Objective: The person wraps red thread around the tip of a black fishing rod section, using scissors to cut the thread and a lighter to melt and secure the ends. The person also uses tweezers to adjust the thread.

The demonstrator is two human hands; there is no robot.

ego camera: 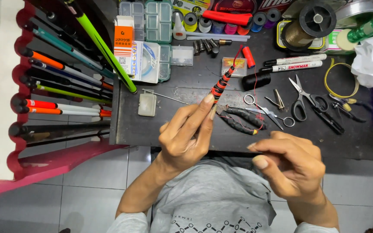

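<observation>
My left hand (187,137) pinches a thin black rod piece (222,84) wound with red thread, holding it tilted up and to the right above the dark worktable (160,129). My right hand (291,163) is lower right, fingers pinched together on a fine red thread (255,101) that runs up toward the rod's tip. A black spool of thread (256,80) and a red spool (248,56) lie just beyond the rod.
Small scissors (267,111), black-handled scissors (304,101), pliers (241,119) and two white markers (298,63) lie on the table. Clear tackle boxes (152,19), thread spools and a large line spool (309,23) sit at the back. A red rack of fishing rods (61,86) stands left.
</observation>
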